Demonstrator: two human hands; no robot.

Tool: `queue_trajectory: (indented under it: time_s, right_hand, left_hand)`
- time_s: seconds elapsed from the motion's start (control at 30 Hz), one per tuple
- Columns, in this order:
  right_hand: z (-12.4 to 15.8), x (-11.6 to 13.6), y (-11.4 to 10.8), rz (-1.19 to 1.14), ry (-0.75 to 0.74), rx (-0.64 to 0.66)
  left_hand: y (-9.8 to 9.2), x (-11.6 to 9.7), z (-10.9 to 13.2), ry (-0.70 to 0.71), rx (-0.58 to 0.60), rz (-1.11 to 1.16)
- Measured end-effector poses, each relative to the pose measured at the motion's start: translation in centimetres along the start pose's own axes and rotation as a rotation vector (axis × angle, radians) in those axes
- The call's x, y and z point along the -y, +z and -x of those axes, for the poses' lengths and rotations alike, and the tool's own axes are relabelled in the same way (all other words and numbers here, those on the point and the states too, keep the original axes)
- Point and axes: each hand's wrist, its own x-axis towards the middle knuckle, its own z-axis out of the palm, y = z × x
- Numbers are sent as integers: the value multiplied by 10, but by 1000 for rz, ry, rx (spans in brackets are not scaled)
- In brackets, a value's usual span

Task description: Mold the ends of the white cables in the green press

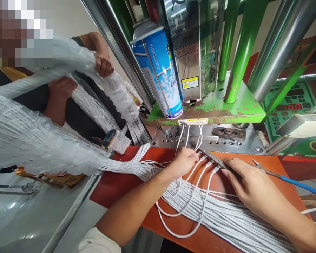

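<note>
A narrow metal bar [212, 159] lies slantwise over the orange work surface, with several white cable plugs [210, 163] lined up along its near edge. My left hand [184, 162] is closed, its thumb and forefinger pinching a white cable plug at the bar's left end. The fingertips partly cover that plug. At the other end, my right hand [250, 181] grips the bar between thumb and fingers. White cables [200, 200] loop down from the plugs onto a thick bundle below. Other white cables [187, 136] come out from under the green press plate.
A green press [208, 114] holds a blue spray can [160, 70] on its plate. Blue-handled pliers [281, 176] lie right of my right hand. A control panel [289, 105] shows red digits. At left, a co-worker's hands [104, 65] hold plastic-wrapped cable bundles [42, 130].
</note>
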Motion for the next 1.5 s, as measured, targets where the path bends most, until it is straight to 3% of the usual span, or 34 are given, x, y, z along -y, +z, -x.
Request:
queue_trajectory:
  time_s: [0.2, 0.33, 0.4, 0.47, 0.53, 0.63, 0.8, 0.93, 1.1, 1.23, 1.33, 1.43, 1.5]
  right_hand:
    - [0, -7, -6, -4, -117, 38]
    - [0, -8, -6, -74, -88, 60]
    - [1, -5, -3, -65, -36, 33]
    - [1, -3, 1, -22, -1, -13]
    - [2, -1, 3, 18, 8, -40]
    - [2, 0, 5, 36, -3, -51]
    - [0, 1, 4, 32, -14, -60]
    - [-1, 3, 4, 28, -5, -24]
    - [-3, 5, 2, 44, -22, 7]
    - [-3, 5, 3, 58, -18, 17]
    - [-3, 5, 4, 71, 8, 24]
    - [-3, 5, 4, 58, 28, 31]
    - [-3, 4, 4, 35, 40, 35]
  left_hand:
    - [3, 0, 3, 99, -83, -360]
    - [3, -10, 11, 150, -71, -563]
    - [4, -19, 20, 242, -158, -772]
    - [6, -27, 33, 384, -317, -968]
    - [10, -33, 47, 545, -376, -1036]
    - [19, -32, 60, 657, -268, -1008]
    - [26, -18, 56, 548, -184, -1050]
    - [27, -20, 55, 567, -213, -1017]
    - [39, -18, 60, 540, -110, -953]
    - [35, -18, 53, 503, -118, -768]
    - [13, -21, 39, 477, -241, -454]
    - [-12, -23, 16, 451, -502, -161]
    - [-19, -24, -2, 396, -528, 8]
